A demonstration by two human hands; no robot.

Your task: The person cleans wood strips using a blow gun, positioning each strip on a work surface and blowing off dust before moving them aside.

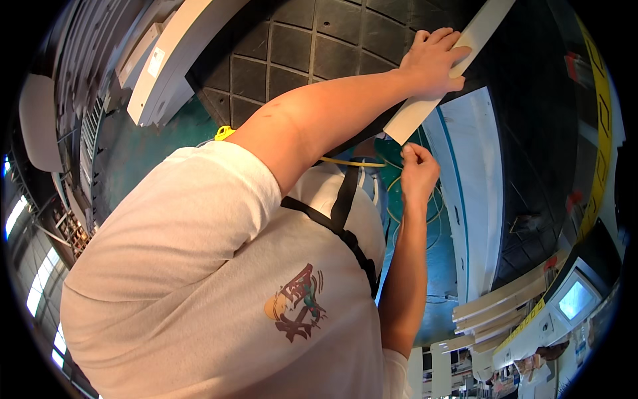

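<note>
Cream-coloured board (480, 28) under the left hand (435, 63), with the right hand (419, 174) at its near end.
Head view: the board slants from far right toward the middle, beside a black grooved work surface (292, 50); the left hand lies spread over it, fingers apart, while the right hand's thumb and fingertips are pinched narrow just beside the near end, and whether they hold anything cannot be told; a yellow cord (352, 162) runs left of the right hand, and a long white panel (482, 179) stands to the right.
</note>
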